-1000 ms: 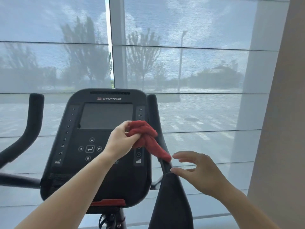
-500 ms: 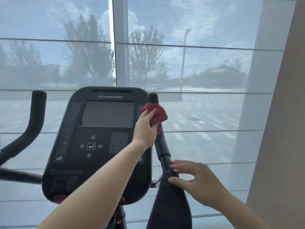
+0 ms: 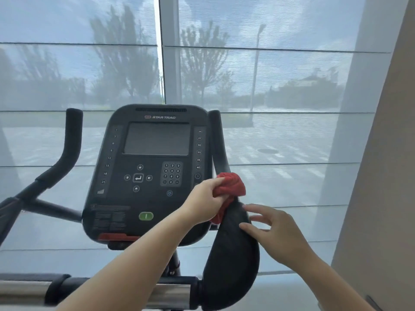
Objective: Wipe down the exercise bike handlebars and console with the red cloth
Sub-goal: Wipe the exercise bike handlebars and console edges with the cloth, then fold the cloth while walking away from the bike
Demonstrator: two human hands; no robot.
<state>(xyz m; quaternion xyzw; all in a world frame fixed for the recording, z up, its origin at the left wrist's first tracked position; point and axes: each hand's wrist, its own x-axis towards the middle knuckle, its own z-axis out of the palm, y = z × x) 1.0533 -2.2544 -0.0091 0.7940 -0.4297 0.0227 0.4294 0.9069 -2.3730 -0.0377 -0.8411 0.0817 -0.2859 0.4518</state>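
step: wiping right handlebar upright | left hand grip clenched on red cloth, bunched round the bar just right of the console | right hand released, fingertips on the elbow pad | advice: wrap fully, slide along the bar — console likely remains

Gym or fitness room, I'd say. In front of me an exercise bike: black console branded STAR TRAC, with a blank screen, number keypad, level numbers down both sides and a green start button. Curved padded handlebars rise on either side. Behind it, full-height windows with sheer roller shades; trees, a lamp post and paved ground outside. Beige wall at right.
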